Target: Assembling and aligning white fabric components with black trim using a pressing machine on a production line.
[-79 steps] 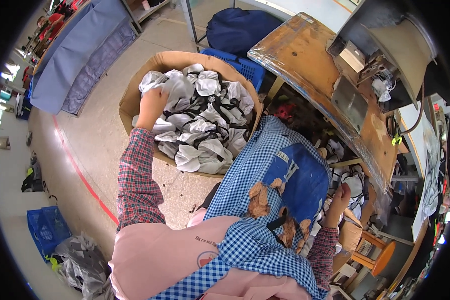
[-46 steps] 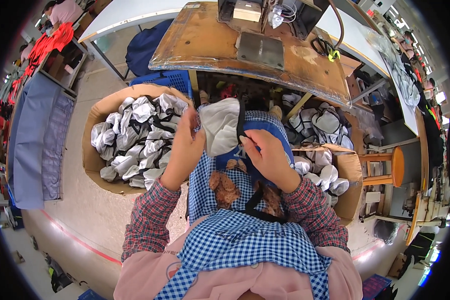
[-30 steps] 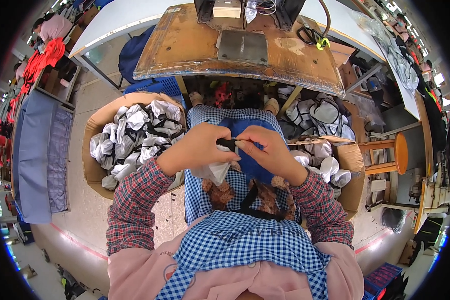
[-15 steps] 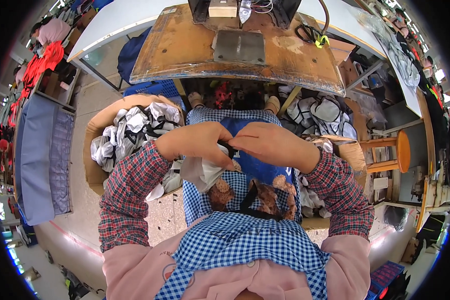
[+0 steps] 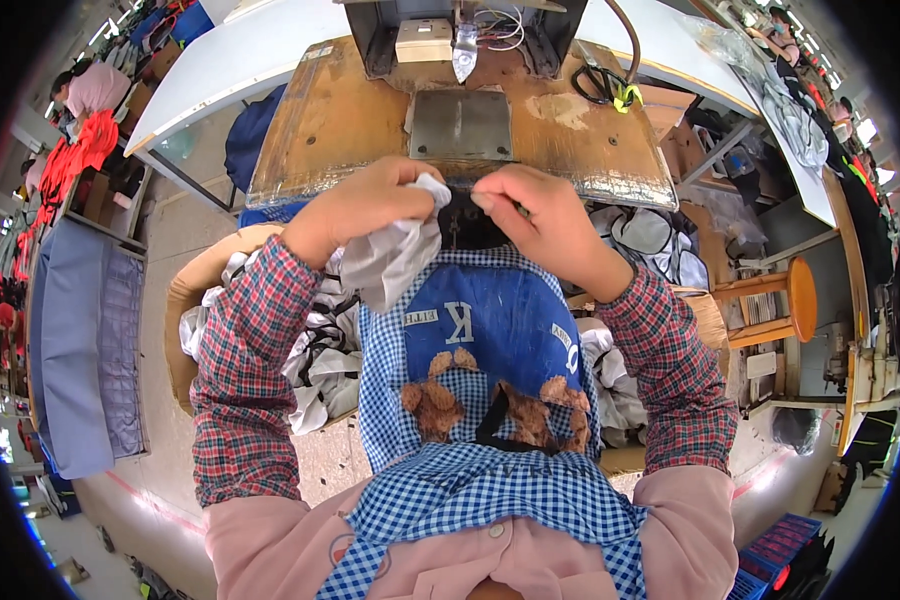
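Observation:
My left hand (image 5: pixel 368 208) is closed on a crumpled piece of white cloth (image 5: pixel 395 260), which hangs down over my lap. My right hand (image 5: pixel 545 215) is a short way to the right, its thumb and forefinger pinched together at the table's near edge. Whatever it pinches, if anything, is too small and dark to make out. Both hands are just short of the worn wooden worktable (image 5: pixel 300 140), above my blue checked apron (image 5: pixel 380 400) with its blue printed panel.
On the table are a grey metal plate (image 5: pixel 460 125), a machine housing with wires, and black-handled scissors (image 5: pixel 598 85). A cardboard box (image 5: pixel 185 290) of white and black cloth pieces is at my left, another box (image 5: pixel 705 315) at my right. A wooden stool (image 5: pixel 802 300) is further right.
Both hands have moved forward from my lap towards the table edge and drawn apart. The white cloth has gone with the left hand, uncovering the apron's blue panel.

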